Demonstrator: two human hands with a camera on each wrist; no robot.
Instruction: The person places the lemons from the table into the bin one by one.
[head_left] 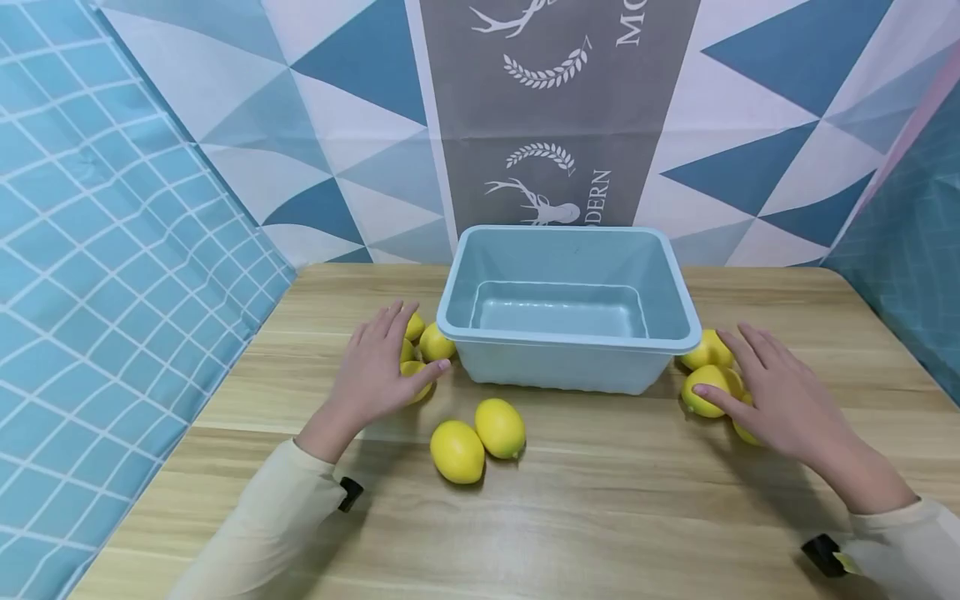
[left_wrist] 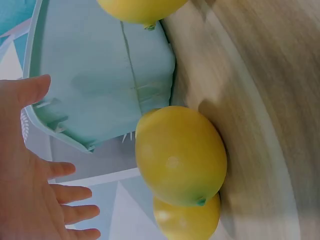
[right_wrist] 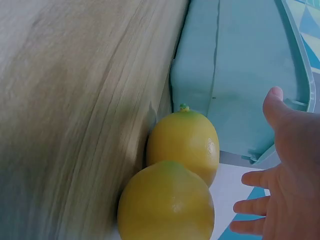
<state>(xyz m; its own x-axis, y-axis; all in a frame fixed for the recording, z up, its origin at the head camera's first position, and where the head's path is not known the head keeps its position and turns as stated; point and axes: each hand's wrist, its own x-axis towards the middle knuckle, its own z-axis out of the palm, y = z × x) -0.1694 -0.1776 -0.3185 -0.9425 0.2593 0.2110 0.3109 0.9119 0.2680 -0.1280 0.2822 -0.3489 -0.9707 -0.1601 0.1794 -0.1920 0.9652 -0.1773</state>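
A light blue plastic basin (head_left: 562,364) stands at the back middle of the wooden table, its inside bare. My left hand (head_left: 378,367) hovers over several lemons (head_left: 437,342) left of the basin, partly covering them. Its fingers are spread and hold nothing. On the other side, my right hand (head_left: 787,396) is held above more lemons (head_left: 703,392), with thumb and fingers apart and nothing in them. Two lemons (head_left: 457,452) lie side by side in front of the basin. Both wrist views show lemons (left_wrist: 181,155) (right_wrist: 183,142) near the basin's wall, apart from the fingers.
The wooden table (head_left: 600,500) runs up to a patterned cloth backdrop (head_left: 360,125) just behind the basin. Blue checked cloth (head_left: 112,250) hangs along the left side, and darker teal cloth (head_left: 907,250) along the right. A small black clip-like piece (head_left: 350,494) sits at the left wrist.
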